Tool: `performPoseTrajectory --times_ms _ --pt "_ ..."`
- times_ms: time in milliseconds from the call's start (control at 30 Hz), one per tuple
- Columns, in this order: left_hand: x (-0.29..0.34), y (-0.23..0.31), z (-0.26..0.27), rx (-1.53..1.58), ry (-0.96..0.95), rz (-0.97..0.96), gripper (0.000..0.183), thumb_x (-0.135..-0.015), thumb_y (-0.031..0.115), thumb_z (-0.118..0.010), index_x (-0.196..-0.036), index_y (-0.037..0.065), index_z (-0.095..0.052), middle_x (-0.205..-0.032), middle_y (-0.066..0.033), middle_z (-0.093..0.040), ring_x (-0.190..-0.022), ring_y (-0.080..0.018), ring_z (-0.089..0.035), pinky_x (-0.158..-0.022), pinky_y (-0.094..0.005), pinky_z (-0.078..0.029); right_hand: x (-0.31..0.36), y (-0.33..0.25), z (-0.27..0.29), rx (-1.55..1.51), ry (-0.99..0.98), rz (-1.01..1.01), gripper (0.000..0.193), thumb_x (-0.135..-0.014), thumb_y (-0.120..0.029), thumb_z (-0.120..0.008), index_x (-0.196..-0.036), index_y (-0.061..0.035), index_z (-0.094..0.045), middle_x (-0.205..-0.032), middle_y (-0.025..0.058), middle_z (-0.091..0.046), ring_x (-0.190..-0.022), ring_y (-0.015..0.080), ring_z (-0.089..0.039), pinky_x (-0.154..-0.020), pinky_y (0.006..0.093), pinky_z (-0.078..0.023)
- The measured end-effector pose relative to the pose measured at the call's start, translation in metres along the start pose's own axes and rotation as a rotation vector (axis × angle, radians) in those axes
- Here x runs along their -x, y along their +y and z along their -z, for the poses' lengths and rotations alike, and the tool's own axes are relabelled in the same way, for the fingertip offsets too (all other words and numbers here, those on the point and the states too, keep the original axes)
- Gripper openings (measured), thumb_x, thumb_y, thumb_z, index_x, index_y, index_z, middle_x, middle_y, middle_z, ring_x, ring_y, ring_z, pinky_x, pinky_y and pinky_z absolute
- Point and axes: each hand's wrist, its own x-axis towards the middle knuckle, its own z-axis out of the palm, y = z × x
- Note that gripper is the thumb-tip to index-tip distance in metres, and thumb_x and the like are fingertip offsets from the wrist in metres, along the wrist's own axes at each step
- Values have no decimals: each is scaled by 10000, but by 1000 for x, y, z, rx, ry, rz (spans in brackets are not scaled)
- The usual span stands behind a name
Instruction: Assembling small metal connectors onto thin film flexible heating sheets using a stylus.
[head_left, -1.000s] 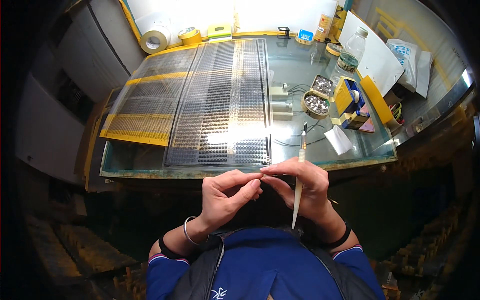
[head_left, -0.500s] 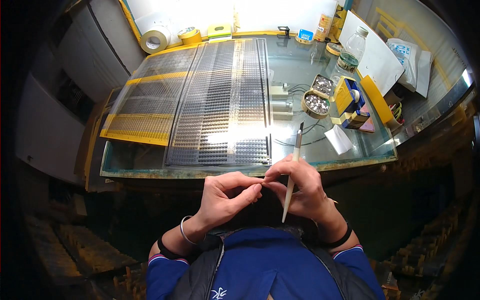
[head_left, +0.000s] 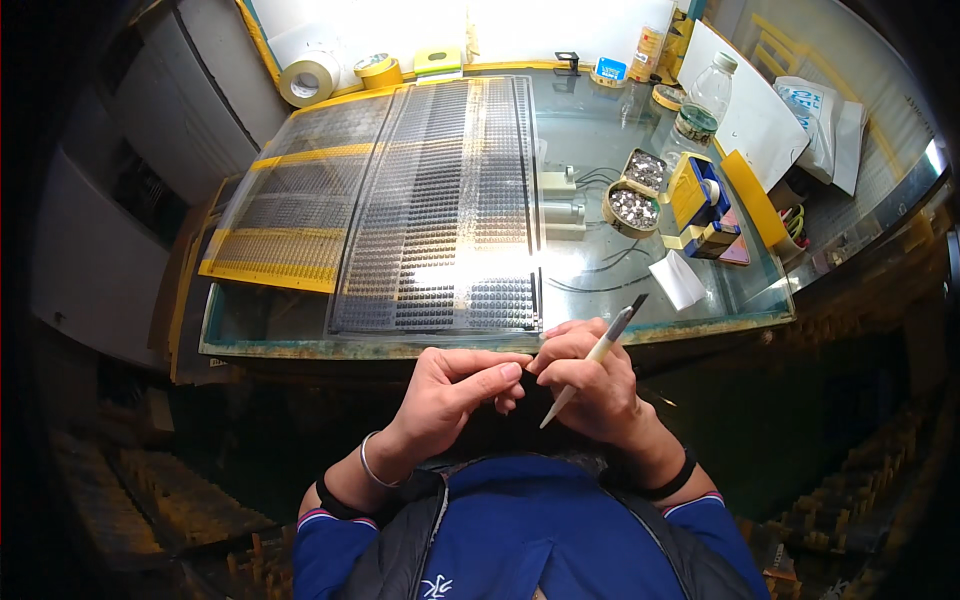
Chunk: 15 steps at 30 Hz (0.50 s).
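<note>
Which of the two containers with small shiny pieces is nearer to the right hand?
The round container; the squarer container sits farther from the right hand.

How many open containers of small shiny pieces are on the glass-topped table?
2. The round container is left of the yellow-and-blue tape dispenser; the squarish container is just beyond it, farther from the person. Others could be hidden behind the dispenser.

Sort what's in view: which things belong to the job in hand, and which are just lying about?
Likely in the job:
slim pale tool, in the right hand
anything at the left hand's fingertips, too small to tell
perhaps the gridded sheet, nearby

Apparently lying about:
clear bottle
yellow tape roll
folded white paper
</note>
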Motion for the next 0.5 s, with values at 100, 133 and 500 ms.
performPoseTrajectory --times_ms 100,133,500 --pt "-1 1 1 105 9 63 226 -923 68 -623 -1091 -74 -674 -822 -108 -685 -726 -148 -638 -684 -258 -525 1 -1 -1 -50 66 -55 325 -706 59 -709 -961 -62 -548 -888 96 -634 -822 278 -624 -723 381 -513" --pt "-1 2 1 147 16 90 231 -922 77 -626 -1093 -71 -673 -809 -104 -678 -712 -151 -629 -670 -260 -519 1 -1 -1 -74 100 -99 312 -726 59 -712 -962 -63 -550 -881 96 -637 -814 270 -622 -722 372 -507" --pt "-12 -3 21 17 4 -133 111 -841 38 -751 -918 -10 -687 -730 -20 -647 -610 -73 -581 -567 -209 -473 29 10 36 40 279 -317 302 -800 61 -721 -1036 -23 -553 -822 107 -605 -686 190 -578 -650 294 -475"
